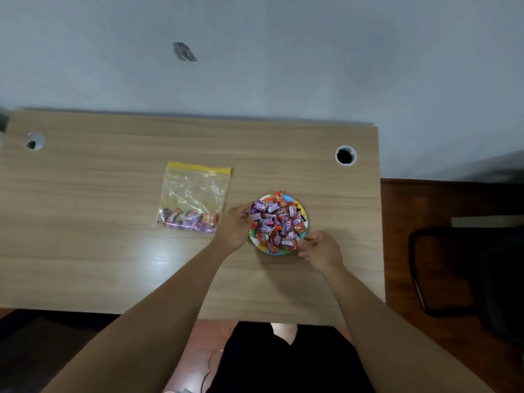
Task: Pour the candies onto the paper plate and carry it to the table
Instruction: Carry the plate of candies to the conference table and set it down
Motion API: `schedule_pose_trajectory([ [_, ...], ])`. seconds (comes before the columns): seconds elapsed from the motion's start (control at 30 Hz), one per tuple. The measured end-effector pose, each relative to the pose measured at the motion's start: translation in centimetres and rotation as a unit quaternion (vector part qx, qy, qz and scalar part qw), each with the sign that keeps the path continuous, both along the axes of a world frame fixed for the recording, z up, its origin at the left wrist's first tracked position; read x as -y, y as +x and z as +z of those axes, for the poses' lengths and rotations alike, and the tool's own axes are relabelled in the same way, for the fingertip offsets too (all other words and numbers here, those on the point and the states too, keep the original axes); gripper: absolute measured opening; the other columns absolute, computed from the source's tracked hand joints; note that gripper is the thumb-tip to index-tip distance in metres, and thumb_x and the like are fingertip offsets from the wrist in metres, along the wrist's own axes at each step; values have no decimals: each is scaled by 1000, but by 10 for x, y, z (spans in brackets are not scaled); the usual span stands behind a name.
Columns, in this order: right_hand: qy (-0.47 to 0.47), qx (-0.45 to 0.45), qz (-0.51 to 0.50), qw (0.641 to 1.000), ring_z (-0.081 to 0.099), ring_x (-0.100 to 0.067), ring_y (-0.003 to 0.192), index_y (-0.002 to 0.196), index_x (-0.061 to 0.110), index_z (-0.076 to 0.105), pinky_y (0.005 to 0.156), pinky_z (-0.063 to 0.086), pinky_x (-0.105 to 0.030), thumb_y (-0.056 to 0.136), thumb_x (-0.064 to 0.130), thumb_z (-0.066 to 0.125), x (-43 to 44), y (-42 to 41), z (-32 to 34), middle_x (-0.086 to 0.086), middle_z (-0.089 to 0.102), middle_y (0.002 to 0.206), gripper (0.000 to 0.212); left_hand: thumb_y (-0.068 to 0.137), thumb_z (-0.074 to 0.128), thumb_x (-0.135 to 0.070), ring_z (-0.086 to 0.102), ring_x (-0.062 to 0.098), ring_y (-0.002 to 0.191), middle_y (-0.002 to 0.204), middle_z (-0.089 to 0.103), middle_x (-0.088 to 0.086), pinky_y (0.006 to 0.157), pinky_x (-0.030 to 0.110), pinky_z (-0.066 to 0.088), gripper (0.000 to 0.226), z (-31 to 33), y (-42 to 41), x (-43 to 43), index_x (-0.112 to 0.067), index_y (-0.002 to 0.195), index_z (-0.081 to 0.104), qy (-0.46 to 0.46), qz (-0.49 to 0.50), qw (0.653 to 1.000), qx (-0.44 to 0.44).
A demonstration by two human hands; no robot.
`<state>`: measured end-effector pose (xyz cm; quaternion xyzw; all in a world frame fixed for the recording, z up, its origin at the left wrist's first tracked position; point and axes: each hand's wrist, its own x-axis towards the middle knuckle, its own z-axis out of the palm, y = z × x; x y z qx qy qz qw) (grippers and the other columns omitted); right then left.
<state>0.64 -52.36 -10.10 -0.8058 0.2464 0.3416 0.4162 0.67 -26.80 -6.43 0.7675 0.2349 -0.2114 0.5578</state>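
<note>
A colourful paper plate (pixel 287 198) sits on the wooden desk (pixel 113 265), heaped with purple and red wrapped candies (pixel 279 222). My left hand (pixel 235 226) is at the plate's left rim, fingers curled against the edge and the candies there. At the front right rim my right hand (pixel 321 251) pinches the plate's edge. Left of the plate lies a clear zip bag (pixel 194 194) with a yellow seal, flat on the desk, with several candies still in its bottom.
The desk has a cable hole at the back right (pixel 345 155) and another at the back left (pixel 34 141). A grey wall stands behind it. A dark chair (pixel 453 273) stands on the brown floor to the right. My legs show below the front edge.
</note>
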Motion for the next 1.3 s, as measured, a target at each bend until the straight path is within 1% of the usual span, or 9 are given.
schedule_pose_trajectory([
  [0.1, -3, 14, 4, 1000, 83, -26, 70, 108, 12, 72, 78, 69, -54, 94, 25, 82, 0, 2, -4, -3, 81, 76, 22, 101, 53, 11, 73, -8, 92, 122, 74, 20, 75, 1, 52, 34, -4, -1, 6, 3, 129, 71, 49, 24, 999, 7],
  [0.17, -14, 26, 21, 999, 82, -27, 73, 107, 12, 73, 78, 68, -47, 93, 27, 83, 1, 3, 1, -1, 79, 76, 22, 103, 55, 7, 71, 9, 99, 116, 70, 11, 69, 1, 51, 33, -2, -3, 10, 2, 135, 65, 68, 40, 997, -15],
  [0.23, -40, 49, 45, 997, 80, -24, 78, 103, 14, 74, 79, 64, -37, 91, 31, 85, 1, 6, 8, 1, 77, 82, 23, 106, 53, 4, 64, 12, 93, 107, 65, 2, 64, 4, 51, 32, 0, -5, 14, -3, 137, 61, 56, 70, 995, -32],
  [0.33, -38, 58, 48, 996, 71, -15, 83, 104, 18, 74, 80, 53, -27, 93, 34, 83, 5, 7, 7, 5, 74, 90, 21, 109, 53, -7, 63, 15, 103, 120, 68, 6, 70, 8, 49, 32, -2, -9, 17, -5, 139, 63, 73, 85, 993, -39],
  [0.53, -9, 51, 11, 999, 81, -28, 90, 97, 31, 69, 90, 66, -51, 101, 34, 69, 10, 6, -13, 0, 80, 102, 5, 106, 61, -18, 75, 29, 110, 125, 76, 9, 100, 44, 61, 21, -17, -19, 18, -15, 124, 72, 41, 131, 986, -96],
  [0.67, -1, 52, 3, 999, 81, -28, 88, 86, 37, 64, 87, 67, -54, 101, 25, 70, 10, 3, -12, 2, 78, 97, 20, 100, 67, -26, 77, 32, 107, 114, 78, 7, 96, 56, 63, 6, -36, -28, 12, -29, 96, 72, 13, 146, 981, -130],
  [0.77, 1, 51, 11, 999, 82, -28, 83, 86, 36, 63, 85, 68, -54, 103, 22, 69, 9, -3, -8, 3, 77, 94, 23, 96, 68, -27, 78, 35, 103, 110, 78, 8, 90, 59, 65, 6, -35, -35, 12, -29, 94, 73, -14, 169, 977, -128],
  [0.97, 8, 64, 8, 998, 81, -27, 83, 91, 33, 64, 86, 67, -55, 104, 22, 68, 6, -15, 7, 1, 78, 96, 17, 106, 62, -11, 75, 33, 101, 112, 70, 11, 85, 51, 67, 17, -5, -42, 16, -3, 120, 67, -59, 203, 969, -125],
  [1.3, 4, 122, -61, 991, 79, -25, 92, 89, 33, 67, 88, 66, -55, 99, 31, 66, 5, -46, 51, 3, 80, 97, 10, 107, 59, -7, 70, 19, 83, 102, 62, 7, 58, 27, 67, 19, 38, -43, 10, 6, 121, 63, -100, 140, 983, -70],
])
